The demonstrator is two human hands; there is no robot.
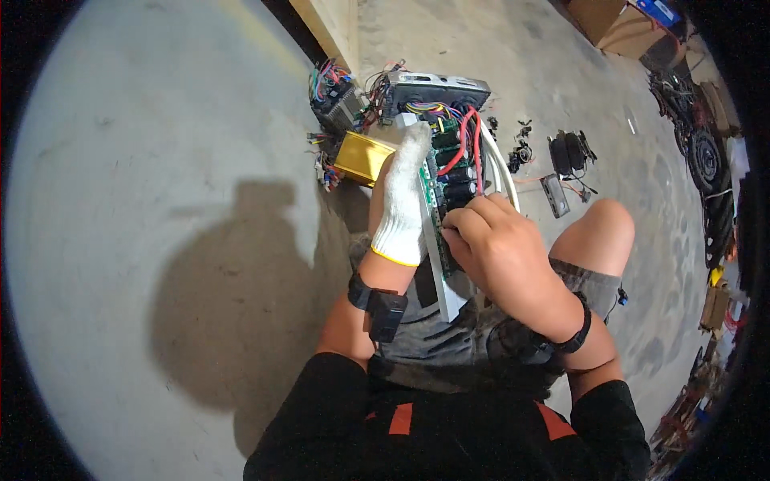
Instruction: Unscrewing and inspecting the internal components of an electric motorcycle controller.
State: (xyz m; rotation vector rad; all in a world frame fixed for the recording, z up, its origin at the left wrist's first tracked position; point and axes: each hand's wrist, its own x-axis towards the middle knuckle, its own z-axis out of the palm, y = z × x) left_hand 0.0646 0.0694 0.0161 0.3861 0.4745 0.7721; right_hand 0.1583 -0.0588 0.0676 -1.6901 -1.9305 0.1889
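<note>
My left hand (403,196), in a white knit glove, is closed around the left edge of a circuit board (430,192) held up on its side. A pale metal plate (448,305) backs the board. Black cylindrical capacitors (459,175) stand in a row on its right face. From its upper part run thick red wires (478,148) and white cables (500,170). My bare right hand (505,248) is at the board's lower right side, thumb and fingers pinched against its parts. What those fingertips grip, if anything, is hidden.
Beyond the board lie a black and silver case (439,86), a finned controller (343,111) with loose wires and a gold metal box (363,157). To the right are a black cable coil (568,152) and a small grey case (554,196). Piled parts (706,160) line the far right.
</note>
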